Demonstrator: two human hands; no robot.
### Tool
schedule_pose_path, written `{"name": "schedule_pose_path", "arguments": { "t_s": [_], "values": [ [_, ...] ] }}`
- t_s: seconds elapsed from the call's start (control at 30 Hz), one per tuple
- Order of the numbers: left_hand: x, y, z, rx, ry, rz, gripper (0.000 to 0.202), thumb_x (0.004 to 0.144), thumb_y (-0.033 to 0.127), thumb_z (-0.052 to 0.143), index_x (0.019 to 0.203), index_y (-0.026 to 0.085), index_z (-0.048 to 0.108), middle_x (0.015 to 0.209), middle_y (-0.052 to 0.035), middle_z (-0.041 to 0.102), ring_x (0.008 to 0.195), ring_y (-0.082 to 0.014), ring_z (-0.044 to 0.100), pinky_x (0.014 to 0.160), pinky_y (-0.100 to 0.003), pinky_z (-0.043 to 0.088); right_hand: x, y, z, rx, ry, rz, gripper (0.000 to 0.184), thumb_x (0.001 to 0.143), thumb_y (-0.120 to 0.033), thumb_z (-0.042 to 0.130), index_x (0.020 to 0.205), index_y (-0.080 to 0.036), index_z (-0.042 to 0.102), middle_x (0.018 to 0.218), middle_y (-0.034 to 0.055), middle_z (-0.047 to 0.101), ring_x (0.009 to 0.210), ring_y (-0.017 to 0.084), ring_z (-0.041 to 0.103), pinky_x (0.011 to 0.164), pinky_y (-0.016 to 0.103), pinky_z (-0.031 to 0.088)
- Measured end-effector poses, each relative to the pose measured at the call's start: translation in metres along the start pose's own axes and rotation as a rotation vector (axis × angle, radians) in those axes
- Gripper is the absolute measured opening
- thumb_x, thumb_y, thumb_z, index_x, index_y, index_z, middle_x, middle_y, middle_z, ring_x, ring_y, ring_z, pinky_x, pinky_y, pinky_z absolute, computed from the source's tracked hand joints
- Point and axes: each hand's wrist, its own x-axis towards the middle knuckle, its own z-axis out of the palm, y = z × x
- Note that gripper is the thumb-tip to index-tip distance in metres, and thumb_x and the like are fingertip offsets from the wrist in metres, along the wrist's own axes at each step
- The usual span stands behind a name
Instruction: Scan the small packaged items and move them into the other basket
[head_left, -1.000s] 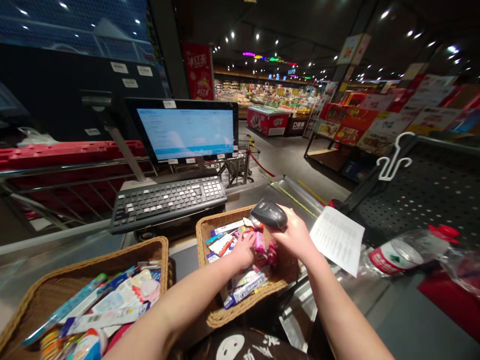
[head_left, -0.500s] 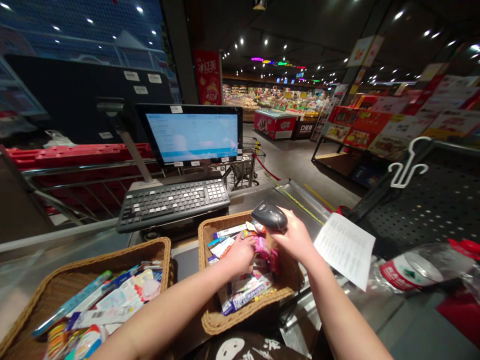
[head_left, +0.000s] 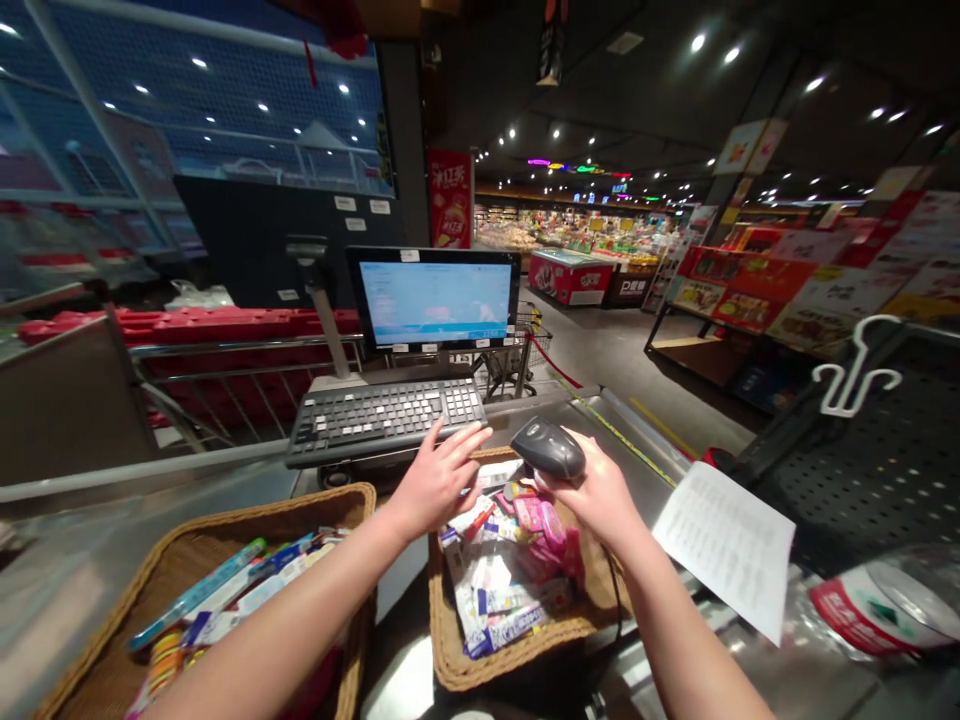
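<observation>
My right hand (head_left: 592, 490) is wrapped round the grip of a black barcode scanner (head_left: 549, 447), held above the right-hand wicker basket (head_left: 480, 672). My left hand (head_left: 440, 478) has its fingers stretched out, over the basket's far left corner and close to the front right edge of the black keyboard (head_left: 382, 420); whether a fingertip touches a key I cannot tell. Inside that basket lie pink packets (head_left: 541, 520) and several white and purple packs (head_left: 502, 600). Another wicker basket (head_left: 187, 525), partly hidden by my left forearm, holds long blue packs and other small goods.
Behind the keyboard stands a lit monitor (head_left: 439, 300) on the checkout counter. To the right are a printed sheet (head_left: 727, 545), a large clear bottle (head_left: 874, 610) with a red label, and a white hook (head_left: 855, 370) on a black perforated panel. Shopping carts stand beyond.
My left hand has left the goods in the right-hand basket and moved up toward the keyboard, fingers extended. The scanner stays in my right hand. The view has shifted left and up.
</observation>
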Motion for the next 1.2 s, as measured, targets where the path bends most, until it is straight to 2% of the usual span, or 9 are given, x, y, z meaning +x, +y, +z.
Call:
{"name": "schedule_pose_path", "arguments": {
  "t_s": [0.27, 0.47, 0.67, 0.97, 1.2],
  "values": [
    [-0.016, -0.035, -0.050, 0.152, 0.110, -0.125, 0.021, 0.091, 0.029, 0.047, 0.086, 0.020, 0.066, 0.150, -0.0079, 0.045, 0.140, -0.0290, 0.039, 0.121, -0.057, 0.004, 0.004, -0.043, 0.012, 0.008, 0.006, -0.110, 0.040, 0.079, -0.036, 0.062, 0.116, -0.019, 0.065, 0.126, 0.0157, 0.065, 0.128, 0.036, 0.054, 0.112, 0.062, 0.030],
    [-0.029, -0.051, -0.077, 0.204, 0.171, -0.205, 0.017, 0.087, 0.026, 0.052, 0.091, 0.021, 0.067, 0.152, -0.0080, 0.043, 0.140, -0.0304, 0.040, 0.121, -0.058, 0.004, 0.005, -0.075, 0.030, 0.026, 0.004, -0.173, 0.037, 0.079, -0.030, 0.062, 0.115, -0.022, 0.065, 0.126, 0.0133, 0.065, 0.131, 0.035, 0.051, 0.114, 0.061, 0.029],
    [-0.048, -0.061, -0.091, 0.362, 0.267, -0.181, 0.013, 0.087, 0.026, 0.055, 0.085, 0.020, 0.066, 0.147, -0.0093, 0.049, 0.135, -0.0281, 0.047, 0.121, -0.057, 0.010, 0.003, -0.095, 0.044, 0.051, -0.053, -0.222, 0.037, 0.079, -0.026, 0.061, 0.116, -0.022, 0.064, 0.127, 0.0124, 0.064, 0.131, 0.035, 0.050, 0.112, 0.064, 0.029],
    [-0.072, -0.071, -0.109, 0.401, 0.260, -0.212, 0.011, 0.086, 0.026, 0.056, 0.086, 0.021, 0.066, 0.146, -0.0101, 0.050, 0.134, -0.0283, 0.049, 0.120, -0.059, 0.011, 0.002, -0.112, 0.060, 0.060, -0.117, -0.222, 0.035, 0.078, -0.024, 0.062, 0.114, -0.021, 0.065, 0.127, 0.0135, 0.064, 0.132, 0.035, 0.049, 0.113, 0.066, 0.025],
    [-0.088, -0.077, -0.114, 0.405, 0.259, -0.229, 0.011, 0.085, 0.025, 0.057, 0.087, 0.021, 0.067, 0.144, -0.0102, 0.053, 0.132, -0.0284, 0.050, 0.121, -0.058, 0.010, 0.002, -0.123, 0.066, 0.077, -0.137, -0.218, 0.035, 0.078, -0.024, 0.061, 0.112, -0.021, 0.065, 0.125, 0.0127, 0.065, 0.132, 0.036, 0.048, 0.112, 0.066, 0.025]
  ]
}}
